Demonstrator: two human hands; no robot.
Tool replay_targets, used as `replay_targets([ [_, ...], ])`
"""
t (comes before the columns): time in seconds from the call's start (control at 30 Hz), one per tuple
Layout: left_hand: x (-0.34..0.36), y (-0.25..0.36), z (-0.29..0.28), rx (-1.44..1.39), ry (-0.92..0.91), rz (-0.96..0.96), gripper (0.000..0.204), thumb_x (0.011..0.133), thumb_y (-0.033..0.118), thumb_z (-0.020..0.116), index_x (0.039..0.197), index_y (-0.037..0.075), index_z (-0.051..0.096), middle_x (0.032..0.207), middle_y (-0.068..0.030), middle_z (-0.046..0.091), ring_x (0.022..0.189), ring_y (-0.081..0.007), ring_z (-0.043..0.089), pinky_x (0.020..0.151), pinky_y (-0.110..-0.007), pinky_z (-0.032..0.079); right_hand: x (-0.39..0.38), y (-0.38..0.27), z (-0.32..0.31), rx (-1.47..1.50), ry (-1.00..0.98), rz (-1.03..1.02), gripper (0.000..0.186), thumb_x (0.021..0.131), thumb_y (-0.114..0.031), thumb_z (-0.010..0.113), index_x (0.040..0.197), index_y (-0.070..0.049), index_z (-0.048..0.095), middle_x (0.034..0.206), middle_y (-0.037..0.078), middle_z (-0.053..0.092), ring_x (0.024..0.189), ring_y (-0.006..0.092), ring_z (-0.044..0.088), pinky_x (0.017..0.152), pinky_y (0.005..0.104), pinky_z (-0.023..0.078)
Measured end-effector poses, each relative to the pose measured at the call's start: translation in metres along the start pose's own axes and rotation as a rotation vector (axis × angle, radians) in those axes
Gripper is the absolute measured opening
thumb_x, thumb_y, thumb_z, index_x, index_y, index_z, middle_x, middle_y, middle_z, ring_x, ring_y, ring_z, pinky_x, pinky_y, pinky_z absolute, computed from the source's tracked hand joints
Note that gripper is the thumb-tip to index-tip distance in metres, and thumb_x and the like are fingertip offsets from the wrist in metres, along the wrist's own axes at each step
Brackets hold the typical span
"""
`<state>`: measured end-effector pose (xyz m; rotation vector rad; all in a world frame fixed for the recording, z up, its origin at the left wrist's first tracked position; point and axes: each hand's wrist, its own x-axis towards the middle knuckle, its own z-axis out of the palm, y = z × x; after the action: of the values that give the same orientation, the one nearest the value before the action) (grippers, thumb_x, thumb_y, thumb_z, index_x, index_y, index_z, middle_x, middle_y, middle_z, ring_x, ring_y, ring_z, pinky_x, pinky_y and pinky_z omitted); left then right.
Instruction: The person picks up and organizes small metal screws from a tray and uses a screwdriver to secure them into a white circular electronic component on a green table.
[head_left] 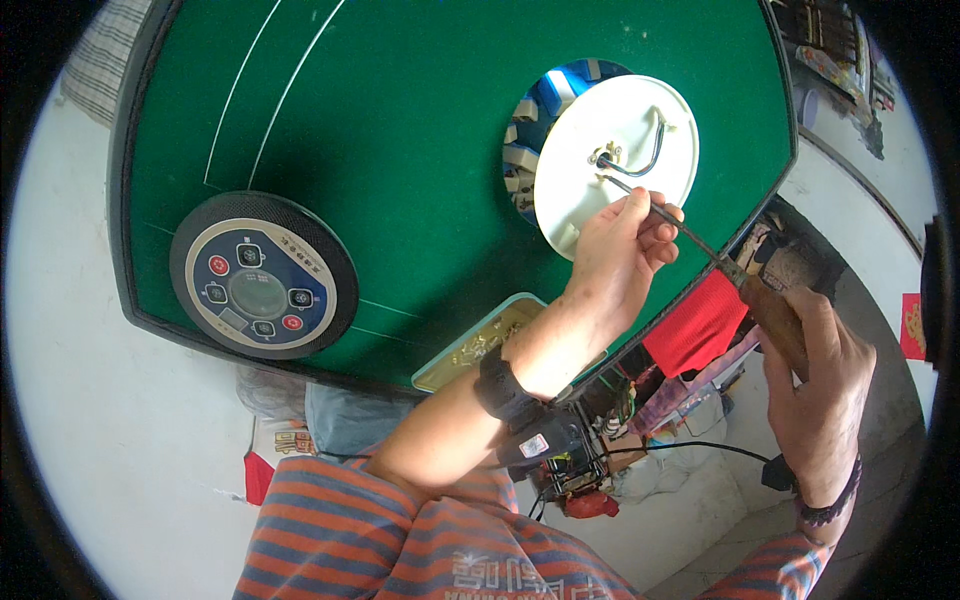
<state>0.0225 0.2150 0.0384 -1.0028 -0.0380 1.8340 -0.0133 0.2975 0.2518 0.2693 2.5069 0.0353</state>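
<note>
My right hand grips the wooden handle of a long screwdriver. The fingers of my left hand pinch its thin shaft farther up. The screwdriver's tip meets a small brass-coloured fitting near the middle of a white round disc. A short black cable loops across the disc from its centre. Tilted, the disc stands over a round hole in the green felt tabletop; whether my left hand also touches it I cannot tell. White and blue tiles show in the hole.
A round control panel with buttons lies on the felt at the left. Below my left forearm, a shallow tray holds small brass-coloured parts. A red cloth hangs at the table's near right edge. Beneath are a machine and a black cable.
</note>
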Motion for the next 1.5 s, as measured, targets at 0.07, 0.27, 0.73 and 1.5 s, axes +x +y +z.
replay_targets([
  [0.07, 0.000, 0.000, -0.001, -0.001, 0.018, 0.010, 0.018, 0.102, 0.024, 0.047, 0.099, 0.007, 0.055, 0.090, -0.0043, 0.062, 0.068, -0.0070, 0.054, 0.064, -0.022, 0.051, 0.003, -0.004, -0.009, 0.137, -0.219, 0.057, 0.018, 0.078, -0.009, 0.071, 0.089, -0.001, 0.059, 0.060, 0.014, 0.054, 0.054, 0.0309, 0.060, 0.050, 0.0368, 0.046],
  [0.27, 0.000, -0.001, 0.002, 0.035, 0.073, 0.040, 0.019, 0.102, 0.025, 0.048, 0.097, 0.008, 0.055, 0.088, -0.0036, 0.062, 0.067, -0.0063, 0.055, 0.063, -0.022, 0.052, 0.009, -0.008, -0.001, 0.131, -0.053, 0.052, 0.021, 0.080, -0.013, 0.073, 0.086, -0.001, 0.056, 0.065, 0.013, 0.055, 0.052, 0.0287, 0.057, 0.048, 0.0360, 0.044],
  [0.73, 0.001, -0.003, -0.006, 0.022, -0.020, 0.025, 0.019, 0.102, 0.023, 0.048, 0.100, 0.007, 0.057, 0.092, -0.0044, 0.064, 0.071, -0.0071, 0.057, 0.066, -0.023, 0.052, 0.000, -0.003, 0.008, 0.053, -0.011, 0.024, 0.034, 0.077, -0.005, 0.072, 0.106, -0.004, 0.054, 0.079, 0.015, 0.061, 0.065, 0.0313, 0.064, 0.055, 0.0369, 0.049],
  [1.5, 0.000, -0.011, -0.005, 0.070, 0.051, 0.046, 0.020, 0.100, 0.026, 0.054, 0.096, 0.008, 0.059, 0.087, -0.0017, 0.062, 0.068, -0.0043, 0.054, 0.060, -0.021, 0.048, -0.010, 0.010, 0.006, 0.201, -0.214, 0.131, 0.031, 0.074, -0.002, 0.074, 0.100, -0.002, 0.055, 0.077, 0.014, 0.059, 0.069, 0.0314, 0.066, 0.055, 0.0372, 0.049],
])
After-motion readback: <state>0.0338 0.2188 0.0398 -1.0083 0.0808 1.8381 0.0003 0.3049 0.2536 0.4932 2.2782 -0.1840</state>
